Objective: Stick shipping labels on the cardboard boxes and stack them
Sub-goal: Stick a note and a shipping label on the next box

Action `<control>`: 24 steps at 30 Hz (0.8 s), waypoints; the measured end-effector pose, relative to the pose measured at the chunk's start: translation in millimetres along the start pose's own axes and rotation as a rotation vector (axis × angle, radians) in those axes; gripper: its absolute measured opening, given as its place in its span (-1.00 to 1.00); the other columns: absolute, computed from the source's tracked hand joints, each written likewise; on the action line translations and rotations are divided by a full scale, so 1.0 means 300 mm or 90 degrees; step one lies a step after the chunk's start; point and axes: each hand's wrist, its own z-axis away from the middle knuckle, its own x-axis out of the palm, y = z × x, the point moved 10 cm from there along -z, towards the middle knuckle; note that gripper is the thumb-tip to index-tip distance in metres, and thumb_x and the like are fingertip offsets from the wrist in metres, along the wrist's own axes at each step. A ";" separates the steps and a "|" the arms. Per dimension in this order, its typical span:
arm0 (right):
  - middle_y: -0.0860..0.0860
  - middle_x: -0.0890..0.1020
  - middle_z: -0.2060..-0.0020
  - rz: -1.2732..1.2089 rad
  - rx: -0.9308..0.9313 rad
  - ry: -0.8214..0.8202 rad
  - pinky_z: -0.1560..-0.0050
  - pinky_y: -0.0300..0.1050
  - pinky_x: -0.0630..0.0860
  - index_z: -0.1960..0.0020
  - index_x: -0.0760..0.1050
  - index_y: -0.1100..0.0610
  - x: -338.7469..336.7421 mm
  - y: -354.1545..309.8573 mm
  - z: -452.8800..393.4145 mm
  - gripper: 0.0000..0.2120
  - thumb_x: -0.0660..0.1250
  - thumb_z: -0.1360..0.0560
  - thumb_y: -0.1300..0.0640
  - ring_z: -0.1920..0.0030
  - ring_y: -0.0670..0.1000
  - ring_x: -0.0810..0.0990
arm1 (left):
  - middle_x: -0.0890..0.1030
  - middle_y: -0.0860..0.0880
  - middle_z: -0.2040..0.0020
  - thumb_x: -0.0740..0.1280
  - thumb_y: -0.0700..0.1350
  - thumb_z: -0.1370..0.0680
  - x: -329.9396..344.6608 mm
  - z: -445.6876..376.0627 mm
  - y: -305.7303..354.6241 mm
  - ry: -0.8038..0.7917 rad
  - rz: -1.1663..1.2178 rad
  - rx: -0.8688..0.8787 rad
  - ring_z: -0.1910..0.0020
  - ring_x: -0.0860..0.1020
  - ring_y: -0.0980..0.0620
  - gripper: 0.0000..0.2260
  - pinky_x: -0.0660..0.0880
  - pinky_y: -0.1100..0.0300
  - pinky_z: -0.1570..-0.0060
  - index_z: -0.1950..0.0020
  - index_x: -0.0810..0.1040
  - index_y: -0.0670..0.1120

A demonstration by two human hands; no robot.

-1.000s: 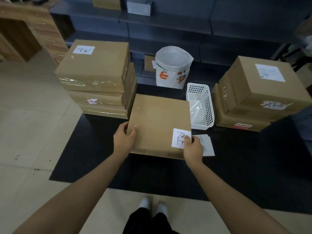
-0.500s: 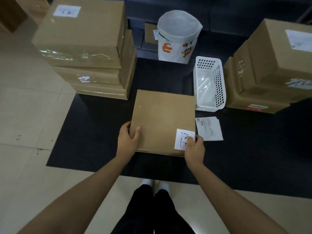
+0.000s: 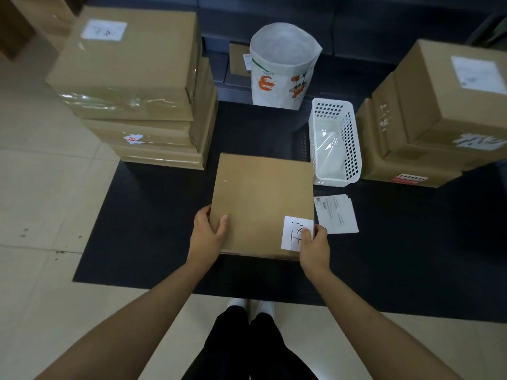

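At six o'clock on the black mat [image 3: 153, 220], the flat box [image 3: 260, 204] is gripped by the left hand [image 3: 205, 237] while the right hand [image 3: 312, 246] pinches its label [image 3: 295, 234], which could crease if pressed unevenly.

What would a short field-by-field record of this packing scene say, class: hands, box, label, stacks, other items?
left hand: grips the flat box's left edge
right hand: pinches the white label
flat box: lies on the black mat
white label: near right corner of box top
stacks: left stack, right stack
other: white basket, paper bag, label sheets
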 end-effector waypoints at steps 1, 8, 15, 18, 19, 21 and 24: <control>0.05 0.54 -0.07 0.029 -0.010 -0.016 0.18 -0.22 0.49 -0.28 0.33 0.16 -0.003 -0.011 0.003 -0.72 0.17 -0.62 0.06 0.02 -0.02 0.54 | 0.40 -0.03 -0.31 0.27 0.09 -0.57 -0.004 0.003 0.015 -0.008 -0.030 0.004 -0.15 0.45 0.08 -0.51 0.45 0.17 -0.07 -0.42 0.27 -0.09; 0.11 0.40 -0.33 0.446 -0.224 -0.001 -0.26 -0.03 0.37 -0.41 0.27 0.21 -0.061 -0.198 0.030 -0.56 0.13 -0.62 -0.01 -0.30 0.11 0.37 | 0.29 -0.07 -0.43 0.27 -0.04 -0.56 -0.039 0.019 0.195 0.058 -0.389 0.122 -0.38 0.34 -0.06 -0.52 0.24 -0.03 -0.40 -0.44 0.23 -0.09; 0.07 0.29 -0.43 0.525 -0.282 -0.056 -0.37 -0.06 0.29 -0.44 0.24 0.14 -0.070 -0.271 0.028 -0.56 0.14 -0.61 0.00 -0.39 0.06 0.28 | 0.38 -0.01 -0.38 0.15 -0.05 -0.59 0.169 0.021 0.392 -0.079 -0.520 0.294 -0.35 0.35 0.01 -0.59 0.22 0.09 -0.36 -0.44 0.26 -0.03; 0.06 0.30 -0.42 0.532 -0.302 -0.060 -0.38 -0.07 0.26 -0.45 0.24 0.13 -0.103 -0.270 0.014 -0.56 0.13 -0.62 0.02 -0.39 0.07 0.26 | 0.37 0.00 -0.40 0.14 -0.07 -0.60 0.268 0.034 0.457 -0.105 -0.505 0.312 -0.38 0.31 0.02 -0.60 0.19 0.10 -0.38 -0.45 0.28 -0.02; 0.06 0.31 -0.42 0.531 -0.302 -0.059 -0.38 -0.07 0.26 -0.46 0.23 0.13 -0.118 -0.267 0.004 -0.56 0.13 -0.62 0.03 -0.39 0.07 0.26 | 0.37 0.00 -0.40 0.14 -0.07 -0.60 0.301 0.039 0.475 -0.108 -0.504 0.314 -0.38 0.31 0.02 -0.61 0.19 0.09 -0.39 -0.44 0.29 -0.03; 0.06 0.31 -0.41 0.528 -0.299 -0.057 -0.39 -0.06 0.27 -0.47 0.22 0.13 -0.149 -0.262 -0.027 -0.55 0.13 -0.62 0.02 -0.39 0.07 0.26 | 0.38 -0.01 -0.39 0.12 -0.07 -0.61 0.367 0.052 0.508 -0.109 -0.515 0.329 -0.38 0.31 0.01 -0.62 0.18 0.10 -0.39 -0.43 0.30 -0.03; 0.05 0.32 -0.41 0.550 -0.315 -0.071 -0.39 -0.07 0.26 -0.48 0.21 0.13 -0.196 -0.245 -0.091 -0.54 0.12 -0.62 0.01 -0.38 0.06 0.27 | 0.39 -0.01 -0.37 0.10 -0.10 -0.60 0.470 0.060 0.543 -0.116 -0.515 0.348 -0.37 0.32 0.00 -0.64 0.16 0.13 -0.38 -0.40 0.34 -0.04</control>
